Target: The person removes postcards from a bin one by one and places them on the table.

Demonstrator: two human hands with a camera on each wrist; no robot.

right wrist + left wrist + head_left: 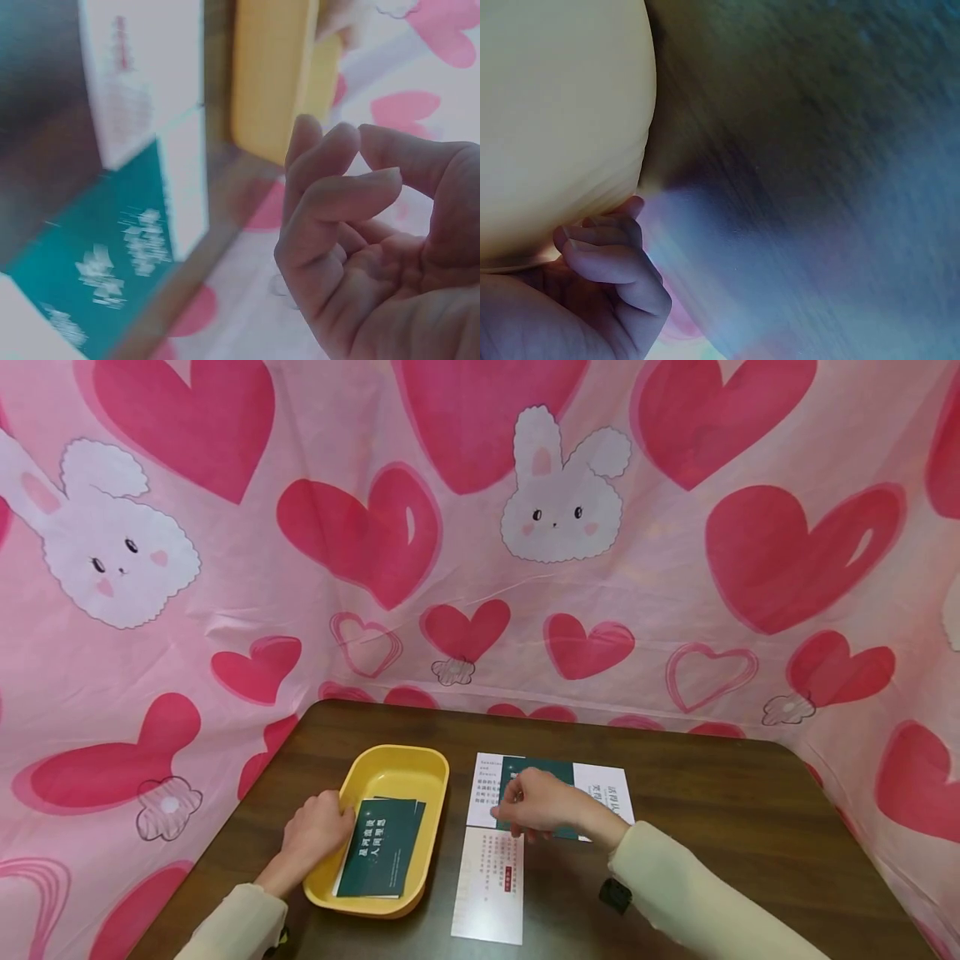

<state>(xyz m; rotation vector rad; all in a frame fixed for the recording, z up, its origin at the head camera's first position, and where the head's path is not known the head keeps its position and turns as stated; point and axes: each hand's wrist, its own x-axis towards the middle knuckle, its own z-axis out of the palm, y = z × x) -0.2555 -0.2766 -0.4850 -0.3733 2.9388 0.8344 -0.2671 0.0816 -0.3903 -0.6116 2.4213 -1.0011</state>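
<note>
While a pink backdrop (465,547) of hearts and rabbits rises round its far and side edges, a dark brown table (757,827) carries everything. On it, toward eight o'clock of the head view's centre, stands a yellow tub (397,762). The person's left hand (318,827) grips its rim at nine o'clock, fingers bent against the outer wall. Over at the tub's three o'clock, the right hand (543,800) hovers above the cards, its fingers half bent, thumb near the fingertips, with nothing visible in its grasp.

Beneath that hand lies a green card (558,777), with a white lettered card (486,810) at its nine o'clock and a white end card (617,789) at its three. A long pale card (480,910) runs toward six o'clock, bearing a small red block (509,878). Inside the tub, stacked green-faced cards (393,843) fill the six-o'clock end.
</note>
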